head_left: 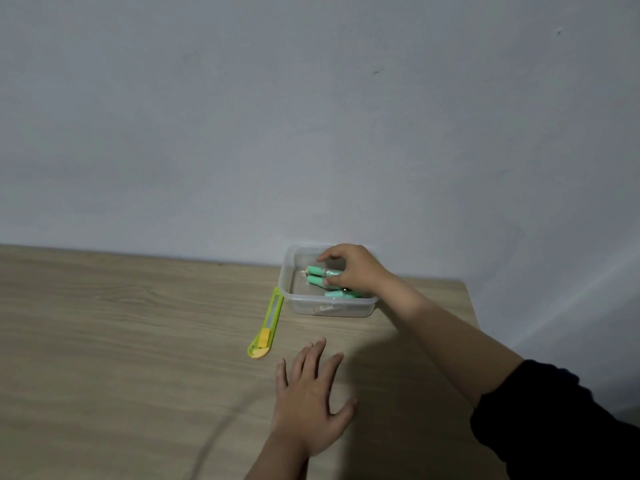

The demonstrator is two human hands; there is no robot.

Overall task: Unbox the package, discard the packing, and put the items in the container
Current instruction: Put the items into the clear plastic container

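Nearest, the left hand [311,393] lies flat on the wooden surface [121,358], palm down, fingers spread wide, holding nothing. It looks like it is just bracing.

Just beyond it, to its left, a yellow-green cutter [266,323] lies on the surface, apart from both hands. Its far tip sits just beside the container's near-left corner; I cannot tell whether they touch, or whether the blade is out.

Farther on, the clear plastic container [294,306] sits near the back edge of the surface, close to the wall [311,116]. The right hand [353,270] reaches into it, bare forearm angled in from the right, dark sleeve [554,410] pushed up. Its fingers are curled down around the green rolls [317,275] inside: thumb on the near side, fingers over the top. Whether it is gripping or only touching them is not clear. One more roll lies near the front wall, under the wrist.

No box or packing in view, so unboxing and discarding seem done. Step in hand: placing items in the container, likely the last stage.

Next move, as I judge it: uncurl the fingers, leave the rolls settled on the container floor, lift the hand straight out without tipping the light container.
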